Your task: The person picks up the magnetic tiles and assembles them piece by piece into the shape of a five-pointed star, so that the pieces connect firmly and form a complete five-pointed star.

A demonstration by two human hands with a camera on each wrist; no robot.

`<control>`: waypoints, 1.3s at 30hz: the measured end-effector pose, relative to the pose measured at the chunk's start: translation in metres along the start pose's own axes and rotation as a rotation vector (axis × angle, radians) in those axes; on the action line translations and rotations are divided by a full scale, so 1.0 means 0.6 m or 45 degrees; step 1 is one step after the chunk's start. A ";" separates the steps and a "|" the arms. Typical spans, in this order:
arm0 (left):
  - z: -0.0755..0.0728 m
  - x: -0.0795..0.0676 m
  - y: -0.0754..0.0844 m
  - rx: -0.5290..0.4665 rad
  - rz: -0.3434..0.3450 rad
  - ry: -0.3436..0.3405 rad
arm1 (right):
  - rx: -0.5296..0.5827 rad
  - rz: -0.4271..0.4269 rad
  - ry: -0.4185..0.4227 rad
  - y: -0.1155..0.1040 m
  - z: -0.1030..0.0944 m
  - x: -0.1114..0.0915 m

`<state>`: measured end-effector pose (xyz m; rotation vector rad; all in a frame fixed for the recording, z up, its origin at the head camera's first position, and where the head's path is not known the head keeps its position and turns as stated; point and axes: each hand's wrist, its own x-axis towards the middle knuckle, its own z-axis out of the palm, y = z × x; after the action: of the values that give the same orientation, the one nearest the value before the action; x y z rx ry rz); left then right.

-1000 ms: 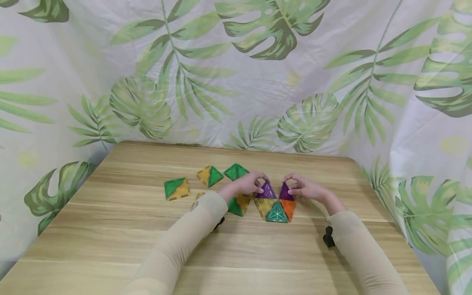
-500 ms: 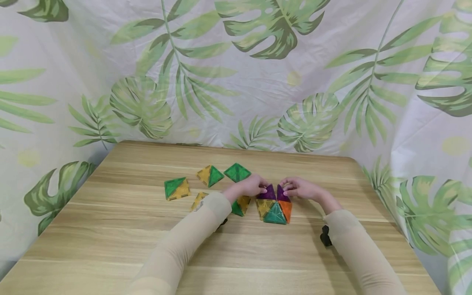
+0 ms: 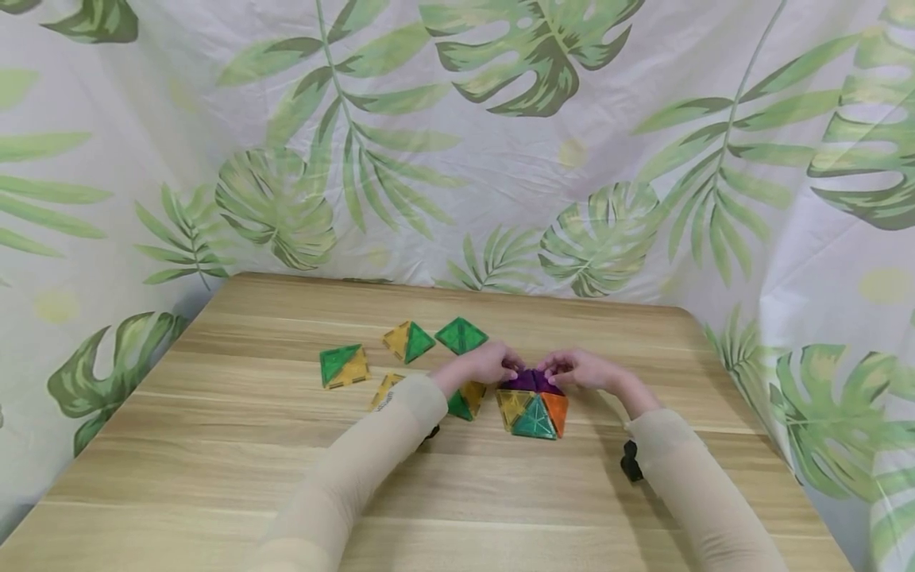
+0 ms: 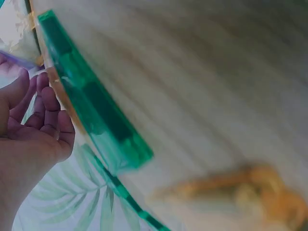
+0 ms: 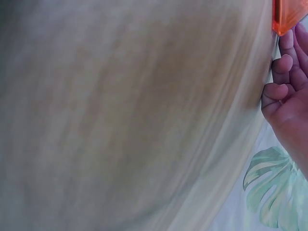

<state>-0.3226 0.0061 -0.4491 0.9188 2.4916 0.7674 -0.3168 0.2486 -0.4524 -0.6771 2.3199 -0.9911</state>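
Purple in the head view: at the far side of a five-tile cluster (image 3: 534, 407), pinched in the left-hand grip (image 3: 493, 364), the left purple tile (image 3: 521, 382); pinched likewise in the right-hand grip (image 3: 582, 369), the right purple tile (image 3: 549, 384), just beside its twin. On the cluster's near side, left to right, a yellow tile (image 3: 515, 407), a teal tile (image 3: 534, 419) and an orange tile (image 3: 557, 411). Farther left on the wooden bench (image 3: 493, 492), a green-and-yellow square (image 3: 336, 364), a yellow-and-green pair (image 3: 416, 342), a green pair (image 3: 453, 335) and, partly behind the left sleeve (image 3: 389, 421), more green and yellow pieces (image 3: 472, 396).

From the left wrist: bent fingers (image 4: 50, 99) at the left, near a green tile (image 4: 91, 89) edge-on; to the right, a blurred yellow shape (image 4: 269, 192).

From the right wrist: bent fingers (image 5: 282, 65) at the right, close by the orange tile; whether touching, impossible to tell.
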 end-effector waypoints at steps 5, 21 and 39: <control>-0.025 -0.022 -0.011 0.064 0.006 0.032 | -0.051 -0.029 0.007 -0.001 0.001 -0.005; -0.053 -0.136 -0.065 0.410 -0.156 -0.090 | -0.259 -0.174 0.067 -0.029 0.039 -0.047; -0.048 -0.147 -0.074 0.229 -0.177 -0.025 | -0.296 -0.184 0.107 -0.034 0.049 -0.040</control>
<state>-0.2950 -0.0928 -0.4398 0.7958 2.6074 0.4938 -0.2759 0.2364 -0.4478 -0.9224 2.5141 -0.8325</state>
